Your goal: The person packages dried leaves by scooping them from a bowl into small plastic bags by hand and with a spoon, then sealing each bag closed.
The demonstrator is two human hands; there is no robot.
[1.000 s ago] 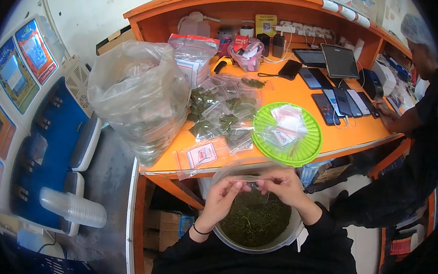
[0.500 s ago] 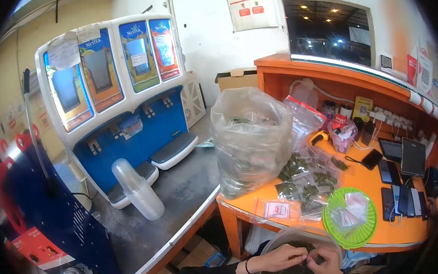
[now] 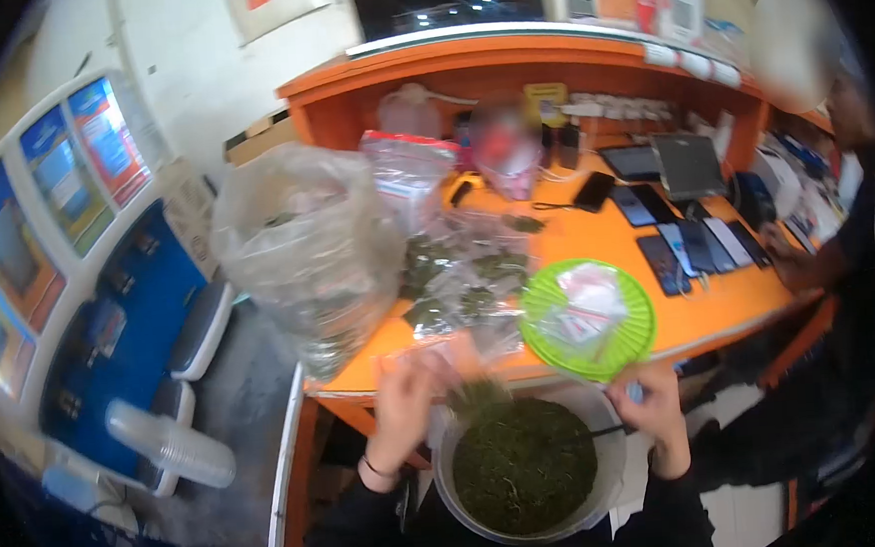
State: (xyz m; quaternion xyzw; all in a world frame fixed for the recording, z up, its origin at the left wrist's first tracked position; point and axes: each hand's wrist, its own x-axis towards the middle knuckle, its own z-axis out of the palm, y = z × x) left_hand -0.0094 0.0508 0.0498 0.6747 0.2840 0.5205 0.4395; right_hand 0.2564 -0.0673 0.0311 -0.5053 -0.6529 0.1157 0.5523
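A clear plastic tub [image 3: 616, 473] of crushed dried green leaves [image 3: 524, 464] stands in front of my body. Left of its rim, my left hand [image 3: 404, 411] is closed on a small plastic bag of green leaves [image 3: 477, 399], smeared by motion. On the other side, my right hand [image 3: 651, 401] has its fingers closed at a thin dark handle [image 3: 605, 431]; the handle's far end reaches into the leaves, so its kind is hidden. Past the tub, a green round tray [image 3: 644, 333] holds small clear bags [image 3: 592, 304].
A big plastic sack [image 3: 306, 251] stands at the orange table's left, beside filled leaf bags [image 3: 467, 272]. Several phones [image 3: 701, 247] lie to the right, near a person [image 3: 846, 228]. Stacked plastic cups [image 3: 173, 445] lie by the drink dispenser [image 3: 110, 324].
My view has swung right and down. My hands, together over the tub before, are now apart, the left with the leaf bag, the right at the dark handle. A person has come into view.
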